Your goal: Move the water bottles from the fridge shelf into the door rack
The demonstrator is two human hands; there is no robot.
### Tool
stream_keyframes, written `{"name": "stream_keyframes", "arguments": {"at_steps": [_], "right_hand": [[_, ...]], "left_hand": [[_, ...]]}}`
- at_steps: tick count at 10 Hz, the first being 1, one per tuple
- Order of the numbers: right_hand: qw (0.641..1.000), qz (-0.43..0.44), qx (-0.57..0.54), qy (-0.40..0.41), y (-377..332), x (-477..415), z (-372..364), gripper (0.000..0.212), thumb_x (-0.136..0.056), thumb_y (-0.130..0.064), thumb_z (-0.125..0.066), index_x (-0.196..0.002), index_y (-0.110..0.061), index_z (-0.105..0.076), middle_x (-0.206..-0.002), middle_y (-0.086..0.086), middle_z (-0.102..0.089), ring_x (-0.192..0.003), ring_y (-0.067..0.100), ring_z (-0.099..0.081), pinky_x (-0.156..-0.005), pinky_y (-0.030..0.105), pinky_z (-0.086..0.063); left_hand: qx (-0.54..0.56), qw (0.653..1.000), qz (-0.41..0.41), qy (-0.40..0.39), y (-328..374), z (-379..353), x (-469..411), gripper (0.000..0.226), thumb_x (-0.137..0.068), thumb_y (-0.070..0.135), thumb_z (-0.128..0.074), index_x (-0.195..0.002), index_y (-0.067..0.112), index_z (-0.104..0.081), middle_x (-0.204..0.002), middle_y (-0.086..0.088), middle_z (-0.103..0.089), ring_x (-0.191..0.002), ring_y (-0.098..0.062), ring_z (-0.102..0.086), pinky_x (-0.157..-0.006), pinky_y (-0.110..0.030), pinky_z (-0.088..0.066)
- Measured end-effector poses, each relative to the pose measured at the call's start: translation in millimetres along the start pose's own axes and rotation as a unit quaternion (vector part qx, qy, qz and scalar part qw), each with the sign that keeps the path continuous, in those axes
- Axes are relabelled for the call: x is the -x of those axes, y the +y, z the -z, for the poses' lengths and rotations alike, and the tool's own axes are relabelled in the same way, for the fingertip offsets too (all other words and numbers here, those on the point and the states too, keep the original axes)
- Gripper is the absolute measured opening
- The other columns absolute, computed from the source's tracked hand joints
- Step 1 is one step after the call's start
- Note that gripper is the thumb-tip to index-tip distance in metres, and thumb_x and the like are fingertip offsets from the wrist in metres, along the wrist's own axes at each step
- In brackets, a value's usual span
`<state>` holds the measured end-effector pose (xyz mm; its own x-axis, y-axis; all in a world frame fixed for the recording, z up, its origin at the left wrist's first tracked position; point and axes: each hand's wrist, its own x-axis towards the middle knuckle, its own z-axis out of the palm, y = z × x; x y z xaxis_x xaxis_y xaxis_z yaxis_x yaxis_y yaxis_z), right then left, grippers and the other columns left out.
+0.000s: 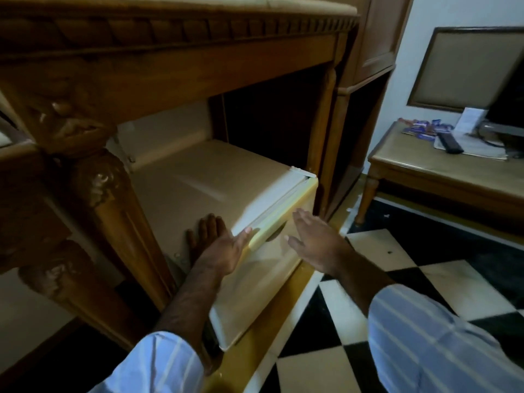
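the water bottles cannot be seen at all: the small cream fridge (215,182) sits tucked under a carved wooden console (175,32) with its door (266,268) shut, so the bottles and the door rack are presumably inside, behind that panel. the door's top edge runs on a slant from lower left to upper right, with a dark recess (276,232) cut into it, probably the pull grip, though the light is dim and blurred there.

the left hand (219,248) lies flat on the fridge's top near its front left corner, fingers (209,225) spread and slack, thumb resting along the door seam, gripping nothing. the right hand (314,239) floats in front of the door's upper right part, palm toward it, fingers (299,218) loosely extended and empty, not clearly touching the panel. both wear striped shirt sleeves.

the recess lies between the two hands, a little closer to the right thumb, so that hand looks better placed to hook in. the hinge cap (302,171) shows at the far right corner, so the door likely swings from the left edge outward, and the left hand seems set to brace the cabinet.

further off stand a chequered floor (397,279) and a low tabletop (425,165) with a remote (450,143).
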<state>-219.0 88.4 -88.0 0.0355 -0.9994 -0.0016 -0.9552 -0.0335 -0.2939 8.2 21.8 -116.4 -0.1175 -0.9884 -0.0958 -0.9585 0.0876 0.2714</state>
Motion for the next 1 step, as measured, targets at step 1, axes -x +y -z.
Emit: {"name": "stream_keyframes", "arguments": {"at_steps": [1], "right_hand": [[0.991, -0.033, 0.070, 0.113, 14.9, 18.2, 43.0, 0.077, -0.105, -0.049, -0.045, -0.159, -0.001, -0.016, -0.168, 0.019, -0.016, -0.156, 0.029, -0.011, -0.127, 0.045, -0.016]], "left_hand": [[0.049, 0.996, -0.074, 0.015, 34.7, 16.3, 9.3, 0.110, -0.082, 0.088, -0.002, -0.162, 0.013, -0.008, -0.171, -0.006, -0.001, -0.158, -0.023, 0.002, -0.124, -0.050, 0.000]]}}
